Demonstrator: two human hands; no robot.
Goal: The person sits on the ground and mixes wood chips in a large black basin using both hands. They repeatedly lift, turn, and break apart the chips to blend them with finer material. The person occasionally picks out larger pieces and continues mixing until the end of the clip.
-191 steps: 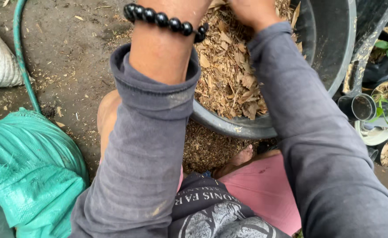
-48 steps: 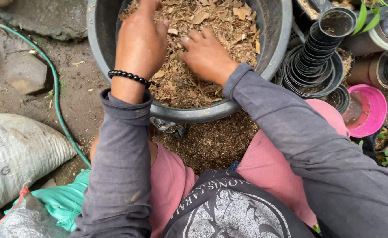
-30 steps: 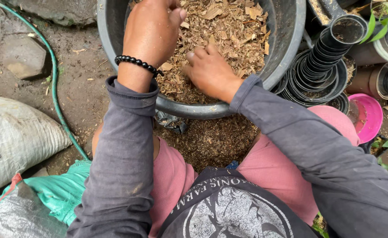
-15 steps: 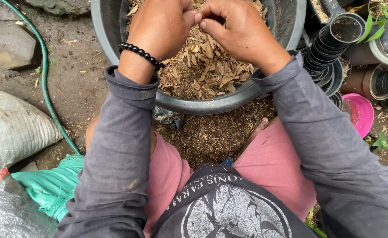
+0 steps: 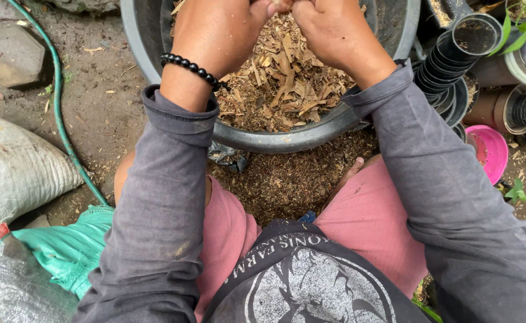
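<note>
Both hands pinched shut on dry leaf mulch, knuckles together at 12 o'clock over the tub.
Left hand (image 5: 215, 36) and right hand (image 5: 329, 33) meet fingertip to fingertip; the mulch (image 5: 281, 90) heaps directly under them, toward 6 o'clock, inside the grey tub (image 5: 287, 140). Neither is nearer. Stacked black nursery pots (image 5: 454, 60) lie at 3 o'clock.

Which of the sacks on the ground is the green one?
The green sack lies by the person's left knee, crumpled, at the lower left. The whitish sack lies above it near the hose, and a grey mesh one sits in the bottom corner.
</note>
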